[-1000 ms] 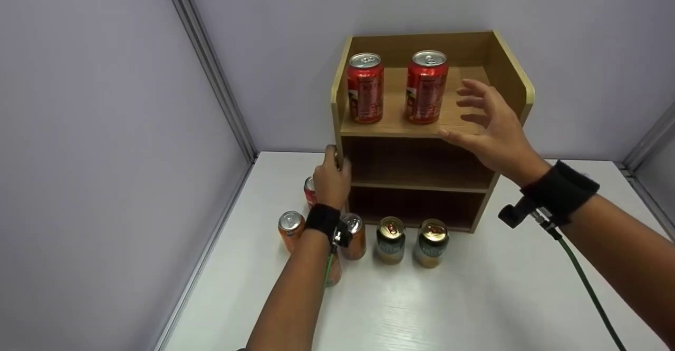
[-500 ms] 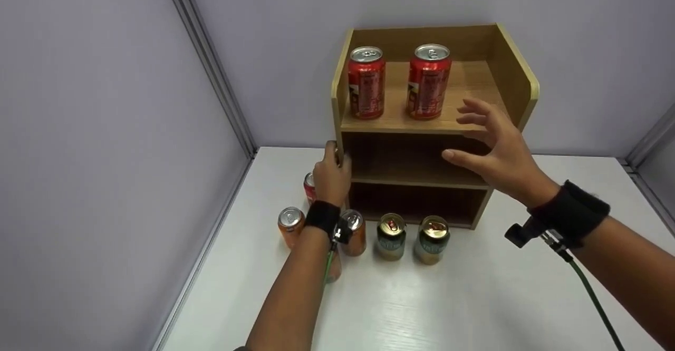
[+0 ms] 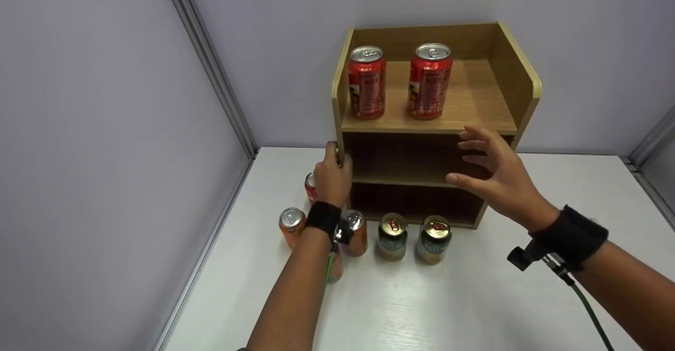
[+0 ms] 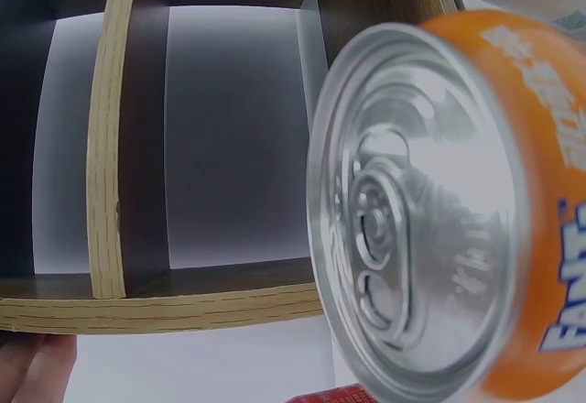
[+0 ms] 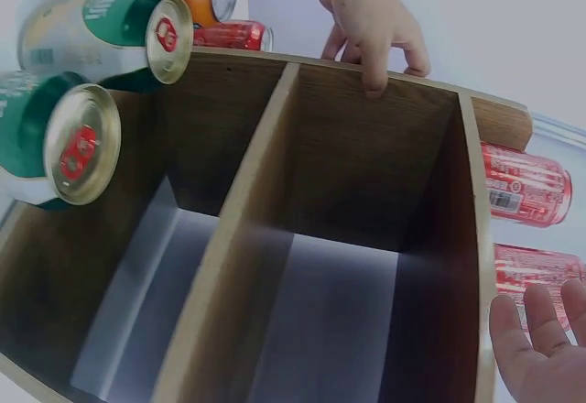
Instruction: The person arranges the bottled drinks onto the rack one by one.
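Observation:
My left hand [image 3: 332, 179] grips the left side panel of a small wooden shelf [image 3: 430, 129]; in the right wrist view its thumb lies over the panel's front edge. My right hand [image 3: 498, 177] hovers before the shelf's right half, fingers spread and slightly bent, holding nothing. Two red soda cans stand upright on the top board, one at the left [image 3: 367, 87] and one near the middle [image 3: 430, 87]. Below them, the middle and bottom compartments hold nothing. An orange Fanta can [image 4: 549, 192] looms close in the left wrist view.
Two green-and-gold cans, a left one [image 3: 393, 237] and a right one [image 3: 434, 240], stand before the shelf on the white table [image 3: 501, 298]. Orange cans [image 3: 356, 235] and a red can [image 3: 310, 187] cluster around my left forearm. A grey wall [image 3: 132, 156] rises at the left.
My right hand has come down from beside the top board's cans to the level of the middle compartment. My left hand keeps its hold on the side panel. The cans stay put.

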The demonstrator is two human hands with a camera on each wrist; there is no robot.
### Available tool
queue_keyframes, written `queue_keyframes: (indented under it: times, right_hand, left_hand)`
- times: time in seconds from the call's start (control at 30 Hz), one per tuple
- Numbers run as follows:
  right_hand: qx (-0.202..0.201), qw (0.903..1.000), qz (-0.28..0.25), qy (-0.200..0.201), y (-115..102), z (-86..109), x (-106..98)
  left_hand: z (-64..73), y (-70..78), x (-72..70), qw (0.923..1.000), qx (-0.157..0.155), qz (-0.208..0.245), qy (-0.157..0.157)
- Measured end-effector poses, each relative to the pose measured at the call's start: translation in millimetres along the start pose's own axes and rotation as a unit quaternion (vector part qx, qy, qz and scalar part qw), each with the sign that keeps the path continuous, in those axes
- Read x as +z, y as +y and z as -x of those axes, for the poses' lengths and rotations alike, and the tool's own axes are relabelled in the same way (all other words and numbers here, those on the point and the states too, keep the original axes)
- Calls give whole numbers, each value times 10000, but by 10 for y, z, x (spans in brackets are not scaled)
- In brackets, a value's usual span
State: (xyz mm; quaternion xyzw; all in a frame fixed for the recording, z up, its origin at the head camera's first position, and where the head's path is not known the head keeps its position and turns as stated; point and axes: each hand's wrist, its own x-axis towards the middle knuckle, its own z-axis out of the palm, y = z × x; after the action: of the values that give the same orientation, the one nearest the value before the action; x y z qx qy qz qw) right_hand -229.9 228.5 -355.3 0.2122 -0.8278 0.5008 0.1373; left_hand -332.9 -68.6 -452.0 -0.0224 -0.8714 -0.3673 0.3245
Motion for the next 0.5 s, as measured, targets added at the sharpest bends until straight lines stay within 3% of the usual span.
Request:
queue_keyframes:
  times: [0.5]
  right_hand:
    - [326,9993,146,-96,285,237,91]
  left_hand:
    - [7,7,-12,9999,-4,61,-90]
